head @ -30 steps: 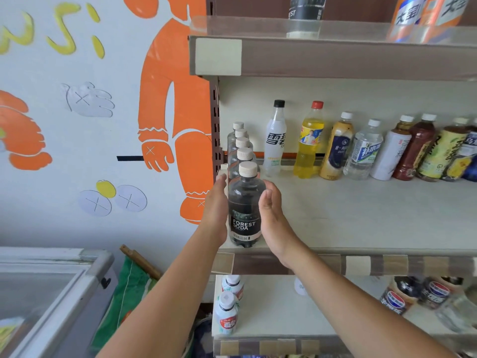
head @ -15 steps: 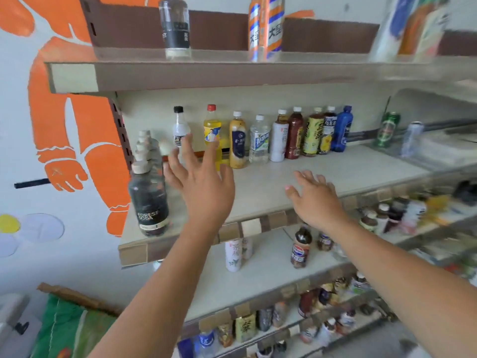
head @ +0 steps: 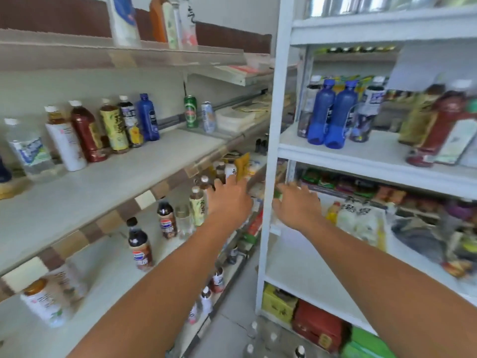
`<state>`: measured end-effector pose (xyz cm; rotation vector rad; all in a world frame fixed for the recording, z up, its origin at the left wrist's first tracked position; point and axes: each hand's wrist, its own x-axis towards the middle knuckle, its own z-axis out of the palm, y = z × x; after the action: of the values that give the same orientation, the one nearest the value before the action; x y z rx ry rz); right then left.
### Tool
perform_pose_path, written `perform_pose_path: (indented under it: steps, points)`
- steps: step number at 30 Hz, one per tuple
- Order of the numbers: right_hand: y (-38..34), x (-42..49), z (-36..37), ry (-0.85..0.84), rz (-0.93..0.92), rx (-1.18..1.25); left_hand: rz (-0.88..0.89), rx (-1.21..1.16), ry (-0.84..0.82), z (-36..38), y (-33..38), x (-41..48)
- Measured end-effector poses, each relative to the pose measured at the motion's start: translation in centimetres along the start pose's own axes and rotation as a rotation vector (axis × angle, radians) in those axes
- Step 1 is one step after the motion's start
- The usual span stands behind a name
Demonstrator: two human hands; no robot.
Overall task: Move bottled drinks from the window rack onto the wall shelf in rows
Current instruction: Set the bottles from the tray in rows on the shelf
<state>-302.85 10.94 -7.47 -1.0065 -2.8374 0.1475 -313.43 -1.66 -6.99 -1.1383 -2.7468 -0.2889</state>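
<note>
Shelving filled both sides of the feed: the wall shelf [head: 103, 187] ran along the left, and the white rack [head: 275, 120] stood on the right. I saw both bare arms stretched forward toward the place where the two meet. The left hand [head: 229, 202] hung in front of the lower wall shelves, back upward, fingers straight and slightly apart, holding nothing. The right hand [head: 296, 206] was just right of the rack's post at about the same height, its fingers spread and empty too. Motion blur softened both hands.

Above the right hand, on the rack, two blue bottles [head: 322, 117] stood upright side by side and touching, with a paler bottle on either side. Farther right a dark red bottle [head: 438, 125] was badly smeared.

Along the back of the wall shelf a row stood upright: a clear water bottle [head: 28, 148], a white bottle [head: 64, 143], a maroon bottle [head: 86, 133], a yellow-labelled bottle [head: 114, 130], a dark bottle [head: 130, 122] and a single blue bottle [head: 148, 117]. A green can [head: 191, 112] and a pale can [head: 208, 117] stood apart beyond them.
</note>
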Motion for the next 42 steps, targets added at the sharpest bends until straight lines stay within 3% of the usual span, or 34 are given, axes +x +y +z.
perform_pose_path:
  steps: [7,16,22,28,33,39,42]
  points:
    - [8.3,0.4,2.3,-0.064,0.273,0.043,0.255,-0.061,-0.115,6.4,8.3,4.9]
    - [11.7,3.6,6.4,-0.048,0.607,0.121,0.429,-0.195,-0.316,14.8,11.0,12.7]
    - [13.0,5.0,9.5,0.005,0.624,0.180,0.370,-0.168,-0.489,19.1,12.8,16.5]
    - [15.9,5.6,10.0,0.056,0.659,0.168,0.166,-0.176,-0.610,22.7,14.4,18.1]
    - [18.4,5.8,11.2,0.039,0.687,0.124,0.128,-0.163,-0.565,25.3,15.8,18.3]
    - [20.4,5.7,12.3,0.084,0.766,0.201,0.044,-0.358,-0.599,26.7,16.9,19.9]
    - [21.9,5.5,12.4,0.096,0.817,0.273,0.054,-0.248,-0.596,26.7,17.6,20.6]
